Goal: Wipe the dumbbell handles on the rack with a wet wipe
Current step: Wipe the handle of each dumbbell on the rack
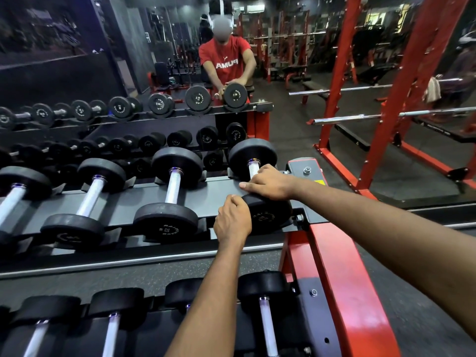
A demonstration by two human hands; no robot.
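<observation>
The rightmost dumbbell on the top shelf has black round heads (268, 215) and a silver knurled handle (253, 169). My right hand (270, 182) lies over the lower part of that handle, fingers curled around it; any wipe under the hand is hidden. My left hand (233, 220) grips the left edge of the near head. Its far head (252, 154) stands behind my right hand. More dumbbells (170, 199) lie to the left on the grey rack shelf (144, 197).
A lower shelf holds more dumbbells (265, 305) under my arms. The rack's red end frame (342, 279) runs down on the right. A mirror behind the rack reflects me. A red power rack (381, 124) with barbells stands to the right on the dark floor.
</observation>
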